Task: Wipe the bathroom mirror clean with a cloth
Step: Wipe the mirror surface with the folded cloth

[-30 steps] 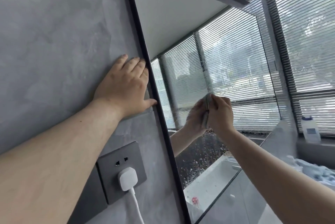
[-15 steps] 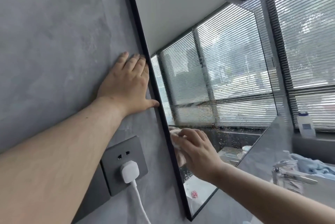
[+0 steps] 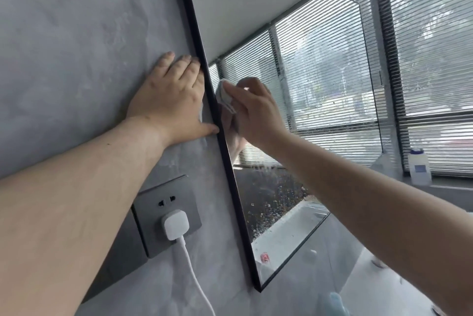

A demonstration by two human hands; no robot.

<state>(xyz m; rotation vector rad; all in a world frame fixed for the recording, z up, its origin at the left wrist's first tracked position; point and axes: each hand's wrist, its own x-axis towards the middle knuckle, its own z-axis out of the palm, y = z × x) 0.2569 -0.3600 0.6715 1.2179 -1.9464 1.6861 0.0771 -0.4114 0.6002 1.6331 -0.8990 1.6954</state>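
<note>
Against the mottled grey plaster wall point(image 3: 76, 34), my left hand point(image 3: 169, 100) lies flat, fingers straight, just beside the black-framed rectangular mirror point(image 3: 320, 85). My right hand point(image 3: 256, 113) pinches one folded white cloth point(image 3: 226, 98) against the droplet-speckled glass by the frame. Below, one grey socket plate point(image 3: 153, 203) holds one glossy white plug point(image 3: 176, 223).

No legible text, brand or number anywhere. The white bottle point(image 3: 420, 166) on the windowsill point(image 3: 450, 183) at right carries a small blue label, too small and blurred to read. A red-marked spot reflected low in the mirror point(image 3: 320, 85) is also too blurred to tell.
</note>
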